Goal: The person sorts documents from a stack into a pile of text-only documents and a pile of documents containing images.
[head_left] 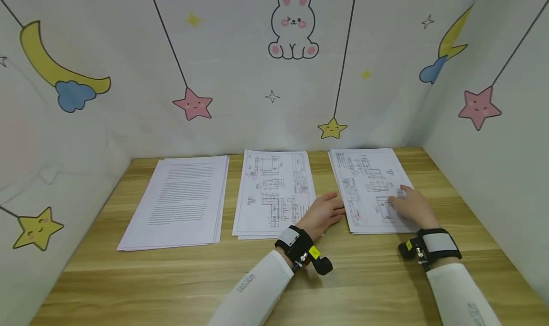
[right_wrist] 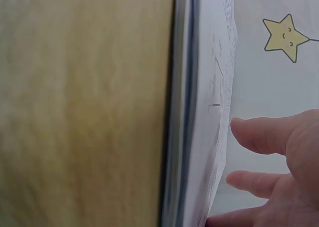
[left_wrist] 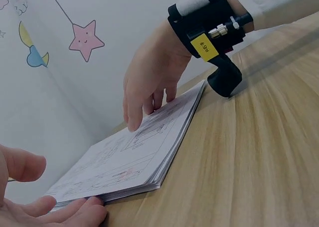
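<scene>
A stack of printed technical drawings [head_left: 363, 199] lies on the right side of the table. Along its left edge is my left hand [head_left: 320, 215], fingers extended; in the left wrist view those fingertips [left_wrist: 89, 212] touch the edge of the stack, with the thumb raised apart. Over the right part of the same stack is my right hand [head_left: 413, 209], its fingers loosely spread and pointing down at the top sheet. Whether these fingers press on the paper is hard to tell. Neither hand grips a sheet. A second stack of drawings [head_left: 261, 211] lies left of my left hand, partly behind it.
At the left of the wooden table [head_left: 171, 278] lies a stack of text pages [head_left: 184, 202], its sheets slightly uneven. A wall [head_left: 240, 78] with cartoon prints rises behind the stacks, and side walls flank the table. Each wrist wears a black strap with a small camera.
</scene>
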